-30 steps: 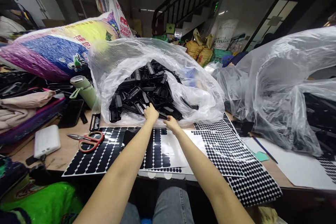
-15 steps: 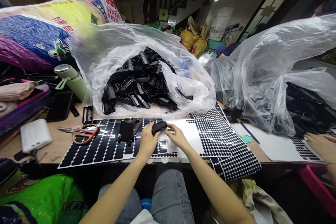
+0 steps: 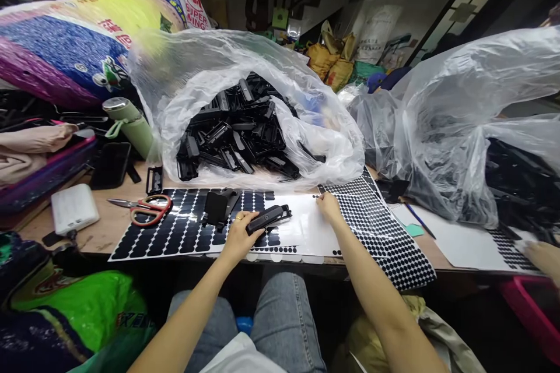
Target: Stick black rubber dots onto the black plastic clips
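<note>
My left hand (image 3: 240, 239) is closed on the near end of a long black plastic part (image 3: 269, 218), held over the white sticker sheets. My right hand (image 3: 329, 208) is at the left edge of a sheet of small black round stickers (image 3: 371, 224), its fingers pinched together; what lies between them is too small to make out. Left of my left hand, a flat black piece (image 3: 216, 208) rests on a sheet of larger black stickers (image 3: 153, 240). Behind my hands, an open clear plastic bag (image 3: 332, 154) holds a pile of black parts (image 3: 238, 128).
Orange-handled scissors (image 3: 151, 210), a white power bank (image 3: 74, 208), a phone (image 3: 111, 165) and a green bottle (image 3: 133, 128) are on the left. On the right stand another plastic bag (image 3: 455, 169) and a co-worker's hand (image 3: 542, 256).
My right hand has left the black part and moved right to the dot stickers. The part, in my left hand, now shows its open right end. The view has shifted slightly.
</note>
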Motion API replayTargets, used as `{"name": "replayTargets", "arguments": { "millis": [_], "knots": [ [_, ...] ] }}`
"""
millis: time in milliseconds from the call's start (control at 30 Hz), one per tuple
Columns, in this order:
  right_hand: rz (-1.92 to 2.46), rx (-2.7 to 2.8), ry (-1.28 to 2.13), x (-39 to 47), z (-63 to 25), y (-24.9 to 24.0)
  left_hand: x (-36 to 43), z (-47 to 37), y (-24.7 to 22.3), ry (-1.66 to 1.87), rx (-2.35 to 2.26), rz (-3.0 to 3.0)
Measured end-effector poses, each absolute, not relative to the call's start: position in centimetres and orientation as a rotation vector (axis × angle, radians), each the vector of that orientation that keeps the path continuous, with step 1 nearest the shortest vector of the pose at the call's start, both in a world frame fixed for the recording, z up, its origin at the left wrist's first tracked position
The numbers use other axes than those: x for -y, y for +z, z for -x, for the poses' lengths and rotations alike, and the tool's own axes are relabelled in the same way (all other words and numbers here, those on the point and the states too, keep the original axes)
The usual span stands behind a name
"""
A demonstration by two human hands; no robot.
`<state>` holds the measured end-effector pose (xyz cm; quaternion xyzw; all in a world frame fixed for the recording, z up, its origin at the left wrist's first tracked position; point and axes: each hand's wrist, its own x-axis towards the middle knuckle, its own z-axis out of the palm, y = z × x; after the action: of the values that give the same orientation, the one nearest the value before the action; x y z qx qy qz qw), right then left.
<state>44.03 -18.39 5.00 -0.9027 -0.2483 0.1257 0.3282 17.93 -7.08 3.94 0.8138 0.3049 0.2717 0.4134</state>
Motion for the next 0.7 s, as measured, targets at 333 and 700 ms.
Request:
{"name": "replayTargets", "arguments": {
  "millis": [333,700],
  "knots": [
    [1.846,0.987,0.509,18.9,-29.8,9.8,8.7,-17.2,6.2,0.640,-0.671,-1.603],
    [1.909,1.005,0.447,19.4,-28.2,9.7,10.1,-16.4,6.4,0.689,-0.618,-1.613]
  ]
}}
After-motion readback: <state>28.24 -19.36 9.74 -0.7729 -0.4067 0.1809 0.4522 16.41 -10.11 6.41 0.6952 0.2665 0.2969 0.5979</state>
